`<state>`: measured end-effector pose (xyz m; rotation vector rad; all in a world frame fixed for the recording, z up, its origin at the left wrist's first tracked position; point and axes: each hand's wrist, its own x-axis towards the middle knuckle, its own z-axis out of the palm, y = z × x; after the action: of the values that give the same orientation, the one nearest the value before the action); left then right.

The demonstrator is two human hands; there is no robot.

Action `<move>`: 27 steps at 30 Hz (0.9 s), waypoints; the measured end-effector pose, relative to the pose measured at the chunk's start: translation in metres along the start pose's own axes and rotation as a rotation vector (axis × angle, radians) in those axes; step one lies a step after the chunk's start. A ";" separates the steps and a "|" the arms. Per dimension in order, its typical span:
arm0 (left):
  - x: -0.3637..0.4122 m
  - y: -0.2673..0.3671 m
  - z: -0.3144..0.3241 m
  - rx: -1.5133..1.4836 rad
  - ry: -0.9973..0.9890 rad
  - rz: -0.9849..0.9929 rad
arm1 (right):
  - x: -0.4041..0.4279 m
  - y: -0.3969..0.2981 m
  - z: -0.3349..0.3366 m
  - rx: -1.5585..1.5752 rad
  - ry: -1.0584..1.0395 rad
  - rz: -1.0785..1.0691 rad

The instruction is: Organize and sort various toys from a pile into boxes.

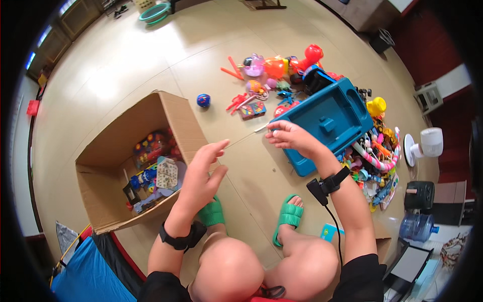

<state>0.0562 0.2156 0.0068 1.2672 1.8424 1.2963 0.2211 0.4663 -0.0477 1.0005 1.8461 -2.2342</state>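
Note:
My left hand hovers by the right side of an open cardboard box, fingers apart and holding nothing. Inside the box lie a red toy vehicle, a blue toy figure and other toys. My right hand is held up with spread fingers at the near left edge of a blue plastic bin; whether it touches the bin cannot be told. Beyond the bin's left side are a small patterned box, a pink translucent toy and an orange toy. A blue ball sits alone on the tiles.
Mixed toys lie heaped right of the bin, with a pink-and-white striped hoop and a yellow toy. A white fan and a water jug stand farther right. Blue fabric lies at lower left.

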 end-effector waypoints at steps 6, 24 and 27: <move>0.044 -0.067 0.105 0.128 -0.322 -0.145 | 0.027 0.146 -0.012 -0.600 0.064 -0.011; 0.069 -0.200 0.266 -0.104 -0.501 -0.485 | -0.064 0.263 -0.061 0.806 0.818 -0.031; 0.076 -0.190 0.269 -0.309 -0.470 -0.440 | -0.057 0.252 -0.081 0.871 0.763 -0.081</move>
<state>0.1762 0.3758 -0.2654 0.8457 1.4140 0.9029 0.4135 0.4507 -0.2381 2.1670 0.9424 -3.0408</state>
